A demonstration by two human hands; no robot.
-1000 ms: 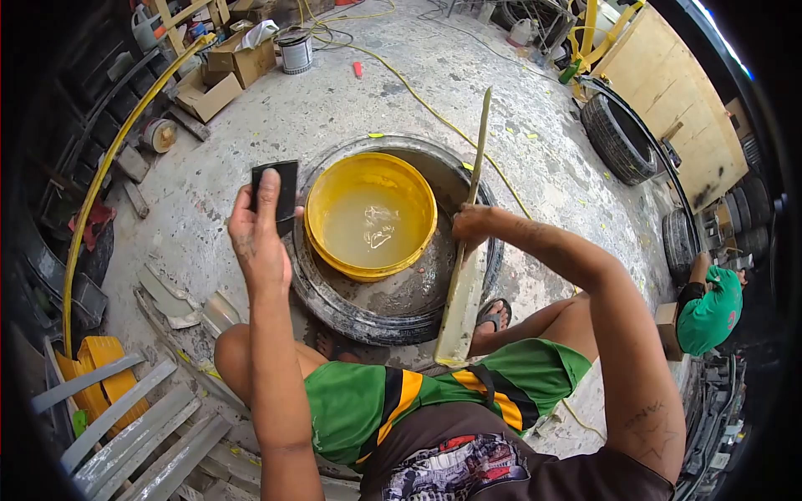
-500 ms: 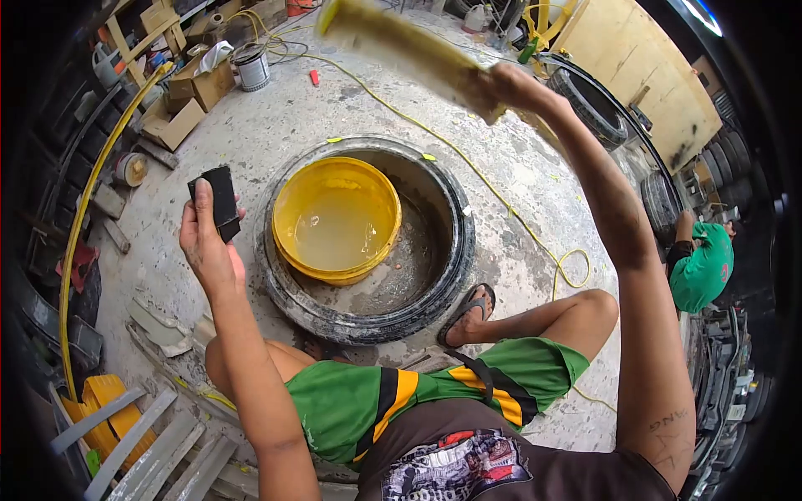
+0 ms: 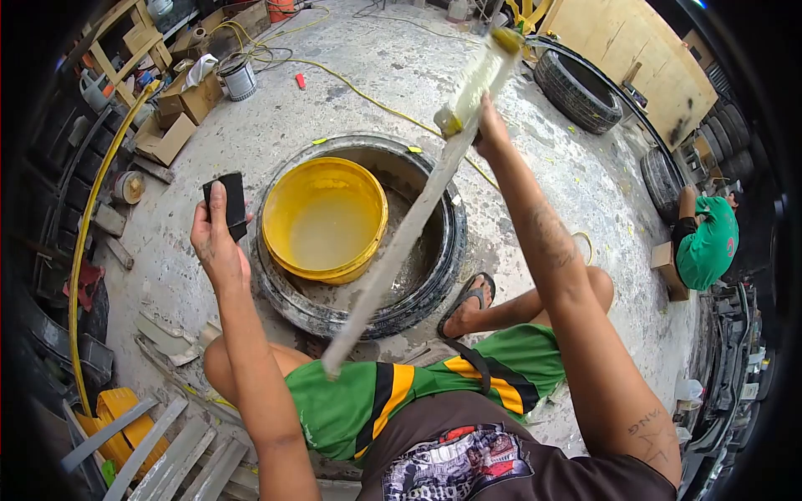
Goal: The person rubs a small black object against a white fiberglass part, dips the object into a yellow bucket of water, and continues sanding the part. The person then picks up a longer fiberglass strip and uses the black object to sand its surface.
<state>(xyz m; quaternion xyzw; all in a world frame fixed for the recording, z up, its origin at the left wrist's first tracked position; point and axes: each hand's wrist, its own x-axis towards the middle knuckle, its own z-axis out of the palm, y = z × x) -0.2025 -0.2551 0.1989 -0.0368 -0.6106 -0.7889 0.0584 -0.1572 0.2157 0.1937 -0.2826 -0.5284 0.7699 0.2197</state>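
Observation:
My left hand grips a flat black rectangular block, thumb laid across its face, left of the yellow bucket. Raised at the upper right, my right hand is closed around a long pale strip-shaped part with yellowish patches near its upper end. The strip slants from top right down toward my lap, passing in front of the tire and blurred at its lower end. Cloudy water fills part of the yellow bucket, which stands inside a tire lying flat on the floor.
A yellow hose runs over the speckled floor. Cardboard boxes and a paint can stand at upper left. Grey slats lie lower left. A person in a green shirt sits at right near more tires.
My right hand has come down and left, swinging the long strip from across the top to a steep slant over the tire. My left hand, holding the black block, has moved slightly.

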